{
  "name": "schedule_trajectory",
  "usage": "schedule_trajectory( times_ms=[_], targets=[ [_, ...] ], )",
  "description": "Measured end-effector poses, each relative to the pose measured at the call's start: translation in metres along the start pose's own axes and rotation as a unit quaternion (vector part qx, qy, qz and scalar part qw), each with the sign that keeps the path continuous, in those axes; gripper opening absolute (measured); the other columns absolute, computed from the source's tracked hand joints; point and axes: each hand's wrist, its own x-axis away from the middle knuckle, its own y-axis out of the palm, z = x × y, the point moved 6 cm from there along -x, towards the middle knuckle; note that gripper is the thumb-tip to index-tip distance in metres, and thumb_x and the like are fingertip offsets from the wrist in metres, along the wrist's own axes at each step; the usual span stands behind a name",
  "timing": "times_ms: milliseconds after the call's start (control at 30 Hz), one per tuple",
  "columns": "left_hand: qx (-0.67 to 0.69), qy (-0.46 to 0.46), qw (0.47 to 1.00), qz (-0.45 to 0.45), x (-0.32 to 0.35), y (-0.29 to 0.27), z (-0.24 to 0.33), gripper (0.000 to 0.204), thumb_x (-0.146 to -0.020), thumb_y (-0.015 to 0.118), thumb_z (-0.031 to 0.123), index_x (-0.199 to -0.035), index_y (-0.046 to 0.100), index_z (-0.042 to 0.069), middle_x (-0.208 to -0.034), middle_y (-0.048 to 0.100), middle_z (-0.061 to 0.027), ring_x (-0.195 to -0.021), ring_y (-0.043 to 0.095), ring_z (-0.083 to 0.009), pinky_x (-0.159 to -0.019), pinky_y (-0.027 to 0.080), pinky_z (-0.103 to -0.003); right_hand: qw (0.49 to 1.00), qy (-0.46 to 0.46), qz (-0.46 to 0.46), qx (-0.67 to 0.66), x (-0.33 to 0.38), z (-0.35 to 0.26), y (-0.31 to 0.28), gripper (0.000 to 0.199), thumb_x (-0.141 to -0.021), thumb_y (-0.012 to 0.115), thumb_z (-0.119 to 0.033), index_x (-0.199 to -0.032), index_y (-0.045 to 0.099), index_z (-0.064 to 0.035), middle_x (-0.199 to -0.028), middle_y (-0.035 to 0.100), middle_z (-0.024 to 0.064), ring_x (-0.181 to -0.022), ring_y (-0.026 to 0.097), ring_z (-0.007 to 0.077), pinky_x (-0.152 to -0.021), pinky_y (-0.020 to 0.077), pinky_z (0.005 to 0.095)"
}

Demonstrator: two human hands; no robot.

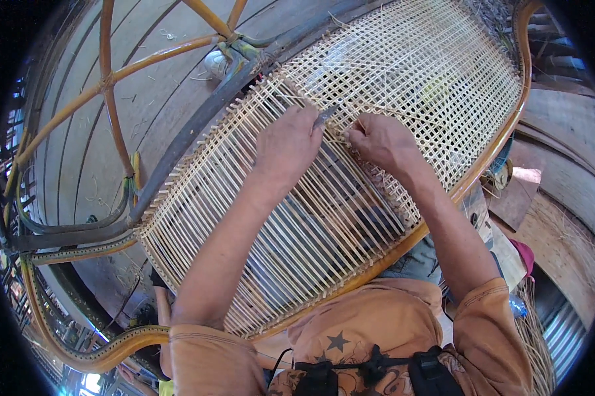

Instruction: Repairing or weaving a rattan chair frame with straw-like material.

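Observation:
A long rattan chair frame lies in front of me, its panel partly filled with open cane weave (403,72) at the far right. Toward the near left, only parallel cane strands (211,191) span the frame. My left hand (287,142) is closed around a small grey metal tool with a pointed tip (326,115), just above the weave's edge. Close to its right, my right hand (382,142) has its fingers pinched at the edge of the woven part, on what looks like a thin cane strand. The fingertips are partly hidden by the hand.
The curved rattan rim (489,158) runs along the near right side. Dark and orange rattan poles (106,82) rise at the left above a plank floor (159,86) with cane scraps. Another person's arm (163,317) shows at lower left. A plastic bottle (517,305) lies at lower right.

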Motion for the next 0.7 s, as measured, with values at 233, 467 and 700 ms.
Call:
schedule_trajectory(
  times_ms=[233,467,700],
  targets=[
    [0.057,-0.062,0.995,0.047,0.012,0.026,-0.004,0.019,-0.083,0.057,0.019,-0.098,0.061,0.009,-0.088,0.057,-0.0111,-0.079,0.059,-0.0306,-0.07,0.047,-0.041,0.998,-0.045,-0.029,0.039,-0.003,-0.002,0.004,0.022,-0.086,0.051,-0.022,-0.085,0.059,-0.0021,-0.08,0.062,0.0198,-0.074,0.06,0.0372,-0.068,0.0478,0.0454],
    [0.09,-0.091,0.987,0.096,0.013,0.024,0.002,0.018,-0.082,0.058,0.021,-0.093,0.063,0.008,-0.09,0.06,-0.014,-0.083,0.06,-0.0309,-0.072,0.046,-0.039,0.996,-0.06,-0.052,0.045,-0.007,-0.002,0.002,0.02,-0.084,0.049,-0.018,-0.086,0.059,-0.0014,-0.078,0.061,0.021,-0.076,0.061,0.0382,-0.068,0.0481,0.0461],
    [0.078,-0.16,0.984,-0.008,0.007,0.033,-0.004,0.018,-0.082,0.057,0.02,-0.092,0.061,0.006,-0.086,0.06,-0.0159,-0.081,0.059,-0.033,-0.072,0.046,-0.042,0.993,-0.067,-0.06,0.075,-0.015,-0.001,0.0,0.018,-0.079,0.051,-0.01,-0.087,0.066,-0.0042,-0.087,0.066,0.0175,-0.084,0.064,0.0333,-0.073,0.0511,0.043]
  ],
)
